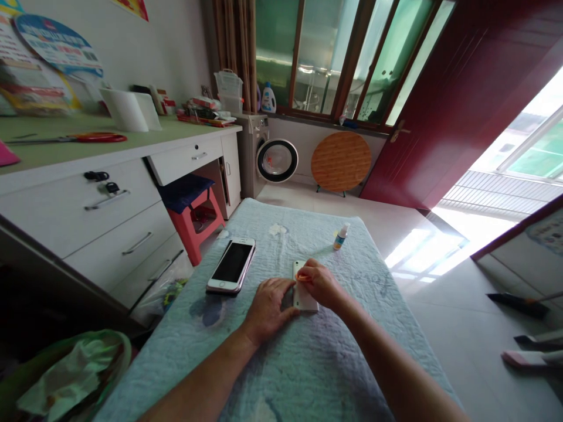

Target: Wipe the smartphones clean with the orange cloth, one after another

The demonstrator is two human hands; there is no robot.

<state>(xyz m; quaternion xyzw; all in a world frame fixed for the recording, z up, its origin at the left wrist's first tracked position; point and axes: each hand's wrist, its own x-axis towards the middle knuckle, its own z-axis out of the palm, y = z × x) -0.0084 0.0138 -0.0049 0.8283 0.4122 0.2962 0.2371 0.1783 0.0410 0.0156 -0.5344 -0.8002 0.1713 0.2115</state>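
A white phone (307,300) lies face down on the light-blue quilted cover, its camera at the top left corner. My left hand (269,306) braces the phone's left side, thumb near the bottom end and fingertips near the upper left edge. On the phone's back, my right hand (320,282) pinches a small orange piece (303,278) and presses it down; most of that piece is hidden by the fingers. Left of my hands lies another phone (231,264), white-framed with a dark screen, on top of a dark flat object. A small spray bottle (341,236) stands beyond my right hand.
The blue quilted cover (373,293) spreads over the surface before me. Along the left runs a desk with drawers (109,208), with a red stool (197,220) beside it. A bin (123,357) is at lower left. Farther off are a washing machine (253,152) and a round board (342,159).
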